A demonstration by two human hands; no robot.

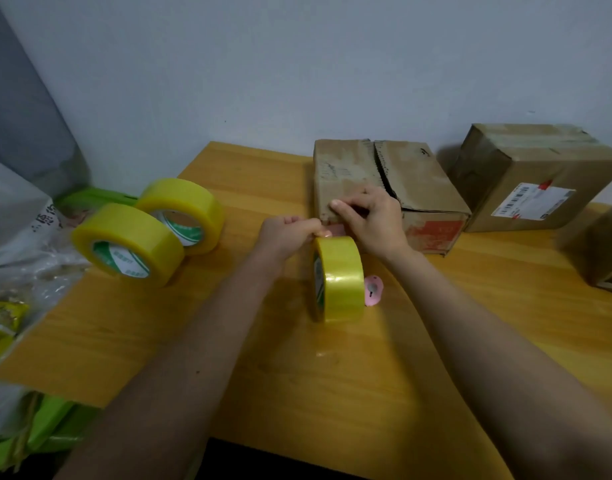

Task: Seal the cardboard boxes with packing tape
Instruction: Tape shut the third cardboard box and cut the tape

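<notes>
Far to the left of both hands, two spare tape rolls (148,233) stand on edge on the wooden table (124,341), one leaning against the other, with crumpled clear plastic bags (13,230) beyond them at the table's edge. Nearer the middle, the left hand (286,233) is closed in a pinch on the top of a third yellow tape roll (339,278), which stands upright on the table just below both hands. Tucked behind that roll, below the right wrist, lies a small pink cutter (374,291). Just to the right, the right hand (368,220) rests curled on the near left corner of the open cardboard box (418,188), fingertips pressed to the top edge; whether it pinches the tape end cannot be told. The box's top flaps gape along a dark seam behind the right hand. Further right of the right hand sits a second box (536,174) with a white shipping label, and a third box (605,251) at the frame edge.
</notes>
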